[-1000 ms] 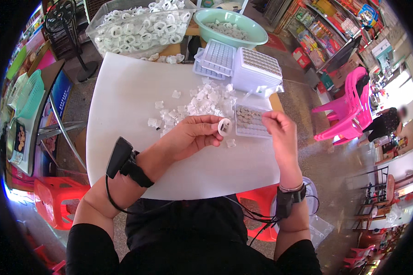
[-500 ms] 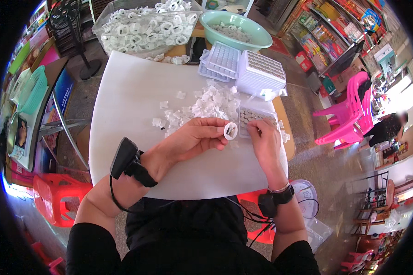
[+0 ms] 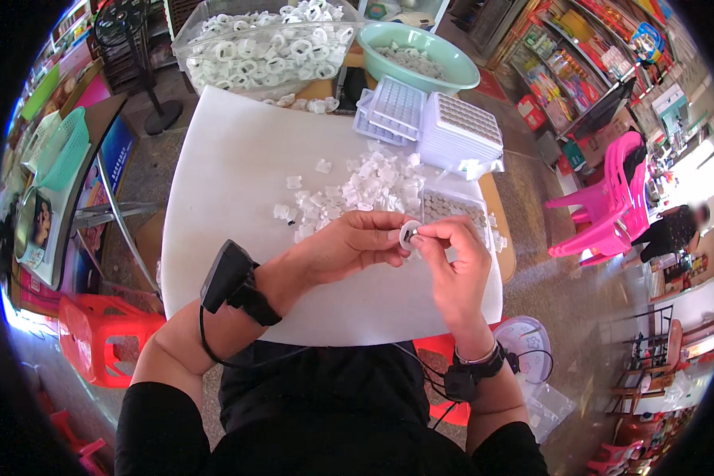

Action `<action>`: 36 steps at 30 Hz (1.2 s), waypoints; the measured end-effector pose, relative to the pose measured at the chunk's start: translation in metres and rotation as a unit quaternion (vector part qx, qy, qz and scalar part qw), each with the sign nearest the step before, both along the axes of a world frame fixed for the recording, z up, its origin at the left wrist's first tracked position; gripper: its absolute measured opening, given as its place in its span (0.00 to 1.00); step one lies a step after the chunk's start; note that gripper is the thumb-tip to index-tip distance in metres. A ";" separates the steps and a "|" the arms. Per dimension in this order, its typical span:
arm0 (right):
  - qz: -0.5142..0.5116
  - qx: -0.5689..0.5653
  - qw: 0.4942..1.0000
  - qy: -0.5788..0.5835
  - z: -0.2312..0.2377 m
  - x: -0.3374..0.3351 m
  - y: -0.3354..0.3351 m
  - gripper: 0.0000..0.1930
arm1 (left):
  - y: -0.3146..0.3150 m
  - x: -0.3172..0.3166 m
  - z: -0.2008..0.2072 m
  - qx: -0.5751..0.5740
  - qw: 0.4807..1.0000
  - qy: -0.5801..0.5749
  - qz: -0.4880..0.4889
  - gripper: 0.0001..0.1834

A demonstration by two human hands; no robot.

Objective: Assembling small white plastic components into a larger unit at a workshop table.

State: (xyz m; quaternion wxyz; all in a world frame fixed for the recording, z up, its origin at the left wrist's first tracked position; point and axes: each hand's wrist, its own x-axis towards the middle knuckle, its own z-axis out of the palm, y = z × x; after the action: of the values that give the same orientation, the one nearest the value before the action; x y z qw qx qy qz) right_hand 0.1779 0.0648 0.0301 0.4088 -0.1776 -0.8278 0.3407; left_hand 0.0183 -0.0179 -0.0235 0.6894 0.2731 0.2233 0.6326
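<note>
My left hand (image 3: 365,240) pinches a white plastic ring (image 3: 407,231) between thumb and fingers above the near part of the table. The ring has an oval opening with something dark in it. My right hand (image 3: 454,258) has come up to the ring, its thumb and forefinger pinched at the right side of the opening. A tiny silvery piece seems to show at those fingertips, too small to name. Just beyond my right hand lies a tray (image 3: 484,208) of small round grey pieces, partly hidden by that hand. A pile of small white plastic parts (image 3: 377,181) spreads behind my hands.
White trays of small pieces stand in a stack (image 3: 458,141), beside two loose trays (image 3: 397,107). At the table's (image 3: 238,151) far edge are a clear bin (image 3: 274,59) of white rings and a green basin (image 3: 460,75). Red stools (image 3: 95,333) and pink chairs (image 3: 611,206) stand around.
My right hand has moved left from the tray of grey pieces to the ring, and its fingertips now meet it. My left hand still holds the ring, which has turned slightly.
</note>
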 end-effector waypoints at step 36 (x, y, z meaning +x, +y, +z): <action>0.002 -0.077 0.996 -0.045 0.000 0.000 0.007 0.03 | 0.004 0.002 -0.003 -0.018 0.999 0.023 0.026 0.20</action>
State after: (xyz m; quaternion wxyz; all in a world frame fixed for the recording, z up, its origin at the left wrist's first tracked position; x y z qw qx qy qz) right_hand 0.1783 0.0718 0.0302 0.3555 -0.2221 -0.8171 0.3958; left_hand 0.0206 -0.0143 -0.0262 0.6724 0.2693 0.2578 0.6394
